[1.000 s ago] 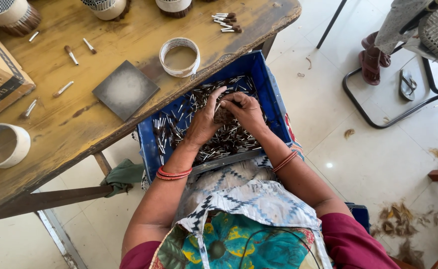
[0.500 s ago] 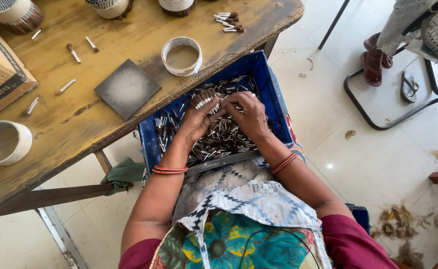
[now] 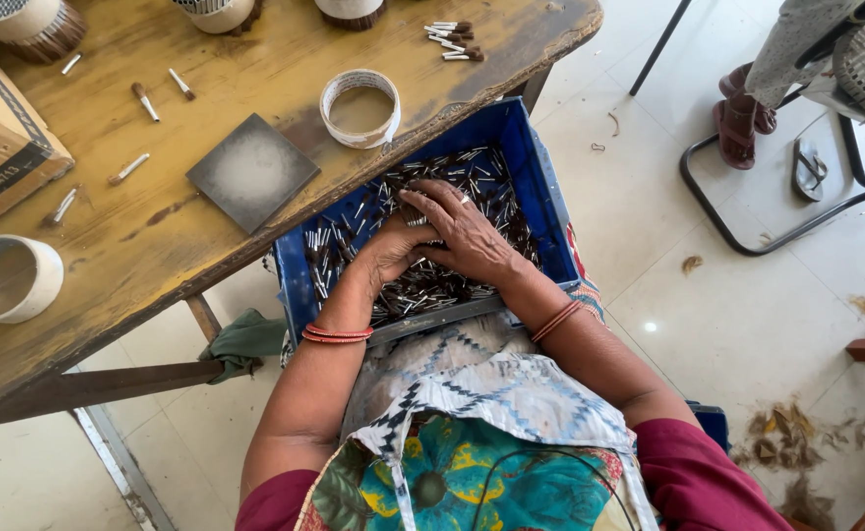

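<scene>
Below the worn wooden table (image 3: pixel 255 246), both hands are gathering thin rolled sticks (image 3: pixel 472 172) inside the blue crate (image 3: pixel 540 177) on the lap, left hand (image 3: pixel 388 251) cupping loosely, right hand (image 3: pixel 467 231) lying flat over it, best sweeping gently to avoid crushing any.

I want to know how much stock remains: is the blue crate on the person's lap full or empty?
Neither: the blue crate holds a loose layer of small sticks; its walls rise above them.

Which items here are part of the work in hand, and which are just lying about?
In use: left hand and right hand pressed into the small brown sticks in the blue tray.

Lying about: grey square tile, tape ring, loose sticks on the table, cardboard box.
</scene>
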